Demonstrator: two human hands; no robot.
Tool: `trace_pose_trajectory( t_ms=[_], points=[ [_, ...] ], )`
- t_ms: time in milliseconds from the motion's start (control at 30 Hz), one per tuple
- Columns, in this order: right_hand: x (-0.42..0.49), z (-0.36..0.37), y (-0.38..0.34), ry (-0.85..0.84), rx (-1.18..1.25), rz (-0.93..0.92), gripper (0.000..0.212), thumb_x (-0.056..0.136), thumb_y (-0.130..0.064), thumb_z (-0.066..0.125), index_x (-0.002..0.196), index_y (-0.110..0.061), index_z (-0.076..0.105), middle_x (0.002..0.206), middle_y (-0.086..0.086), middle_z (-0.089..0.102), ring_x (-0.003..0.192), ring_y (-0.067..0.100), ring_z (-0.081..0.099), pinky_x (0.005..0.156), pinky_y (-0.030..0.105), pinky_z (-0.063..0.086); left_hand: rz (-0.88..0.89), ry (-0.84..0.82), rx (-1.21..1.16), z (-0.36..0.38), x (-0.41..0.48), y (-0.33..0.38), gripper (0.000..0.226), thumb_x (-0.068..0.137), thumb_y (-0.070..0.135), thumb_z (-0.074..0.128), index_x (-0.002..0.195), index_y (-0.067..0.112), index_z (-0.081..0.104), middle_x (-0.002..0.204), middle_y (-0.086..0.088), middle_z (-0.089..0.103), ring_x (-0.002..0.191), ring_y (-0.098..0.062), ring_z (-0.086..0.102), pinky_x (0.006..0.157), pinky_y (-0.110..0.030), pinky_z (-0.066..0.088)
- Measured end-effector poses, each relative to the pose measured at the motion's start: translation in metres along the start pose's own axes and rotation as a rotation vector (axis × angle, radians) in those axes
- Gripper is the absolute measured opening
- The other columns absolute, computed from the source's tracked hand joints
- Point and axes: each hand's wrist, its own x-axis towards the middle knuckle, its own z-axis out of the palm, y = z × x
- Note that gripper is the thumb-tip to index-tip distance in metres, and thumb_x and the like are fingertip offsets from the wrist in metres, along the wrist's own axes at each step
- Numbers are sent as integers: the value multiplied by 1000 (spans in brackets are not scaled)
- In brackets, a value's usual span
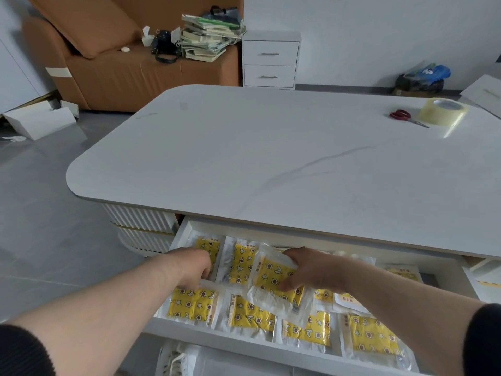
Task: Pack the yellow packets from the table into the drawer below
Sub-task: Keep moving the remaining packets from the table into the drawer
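The white drawer (181, 234) under the marble table (271, 158) stands pulled out, with several yellow star-and-moon packets lying flat in rows inside it. My right hand (309, 270) grips one yellow packet (273, 280) by its right edge and holds it tilted just above the packets in the middle of the drawer. My left hand (195, 264) reaches into the drawer's left part, its fingers down on the packet at the back left (208, 246); the fingertips are hidden behind the hand.
Red-handled scissors (401, 115) and a roll of clear tape (444, 111) lie at the table's far right. Beyond stand a brown sofa (108, 66) with a stack of books, and a white two-drawer cabinet (269, 61). White boxes lie on the floor at left.
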Motion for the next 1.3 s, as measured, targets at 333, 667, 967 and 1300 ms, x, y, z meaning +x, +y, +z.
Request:
trace_pose_trajectory(
  t_ms=[333,667,967,1300],
  points=[
    [2,5,0,-24,-31,17,44,72,-20,82,111,-28,63,106,-4,70,99,17,65,96,34,51,-5,3,-13,6,4,4,16,86,5,59,87,20,62,83,3,54,76,-17,54,62,-26,42],
    [13,53,-21,-136,-230,-17,44,79,-26,77,119,-24,59,118,-1,63,106,21,60,99,40,48,-12,-15,-65,1,5,7,24,85,2,59,98,21,66,78,7,52,73,-14,53,58,-23,40],
    [8,69,-24,-66,-518,-52,43,82,-39,72,118,-25,55,106,-2,59,94,21,59,78,32,51,14,-15,-97,-1,3,4,27,86,-2,52,98,19,65,76,8,49,73,-13,50,55,-21,37],
    [13,70,-20,209,-733,-108,39,93,-44,56,127,-25,55,121,0,58,108,24,56,88,35,52,-11,-37,-110,0,3,3,37,85,-4,52,114,15,63,98,-1,57,85,-19,55,68,-26,44]
  ],
)
